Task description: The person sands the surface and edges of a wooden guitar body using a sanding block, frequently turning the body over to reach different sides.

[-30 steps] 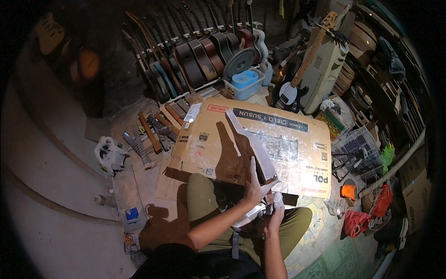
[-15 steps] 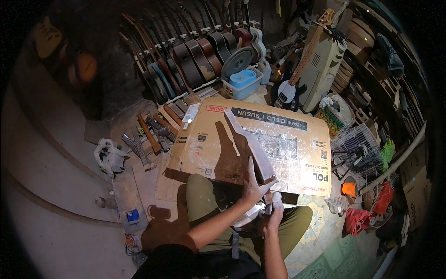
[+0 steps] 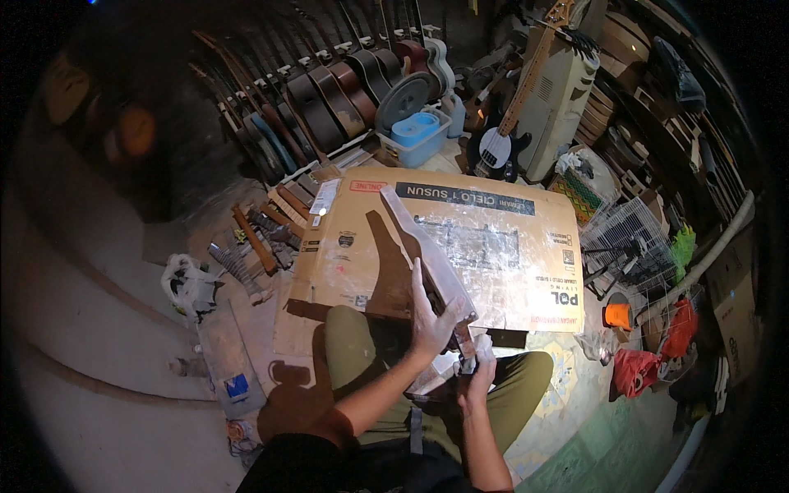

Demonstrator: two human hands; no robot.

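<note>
A long, pale, dusty wooden piece [image 3: 426, 251] with a curved outline, like an instrument body seen edge-on, stands tilted over my lap. Its far end leans out above the cardboard. My left hand [image 3: 433, 327] grips its near part, thumb across the dusty edge and fingers along the side. Close by at the lower end, my right hand [image 3: 477, 380] is closed around a small, whitish folded piece [image 3: 481, 343], held against a brown part of the wood. Whether that folded piece is paper or cloth I cannot tell. White dust coats the fingers of both hands.
A flattened cardboard box [image 3: 345, 238] lies before my crossed legs. Wooden neck pieces [image 3: 255, 238] are piled left of it. Acoustic guitars [image 3: 316, 107] line the back, beside a blue tub [image 3: 415, 135] and a black-and-white electric guitar [image 3: 495, 148]. A wire cage [image 3: 629, 246] stands right.
The whole view has shifted slightly. Both hands keep their hold, and the wooden piece appears a little further left and lower on its tilt.
</note>
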